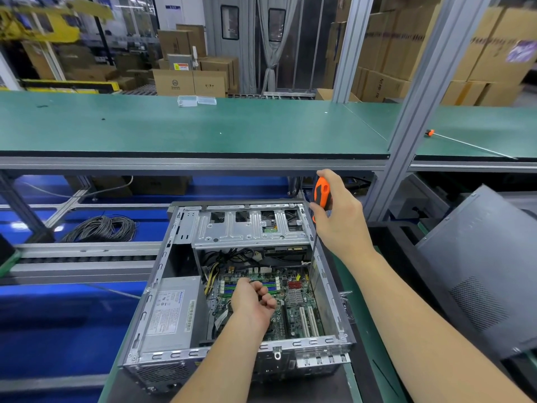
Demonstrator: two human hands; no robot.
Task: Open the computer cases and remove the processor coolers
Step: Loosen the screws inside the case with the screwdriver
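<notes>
**Case open, cooler apparently off or coming off, screwdriver at board**

Case lay on its side on the tabletop w/ side panel already off; a grey panel leaned just to the right, prob its cover. So the opening step looked done for this unit.

Right hand gripped the orange/black screwdriver handle, fingers wrapped round it, shaft pointing down along the right inner wall to the board near a small heatsink.

Left hand was inside the case over the CPU area, fingers curled in; it seemed to pinch sth small and dark, but can't tell what, or whether it held anything for sure.

No big fan cooler visible on the board. Socket area hidden under left hand, so can't confirm cooler was out. Judged: either already removed or low-profile and blocked from view.

PSU at left, drive cage at far end, RAM slots beyond the left hand. Second screwdriver lay on the upper green shelf, well apart.

Left to do: confirm cooler removal here, then other cases, none seen.
</notes>
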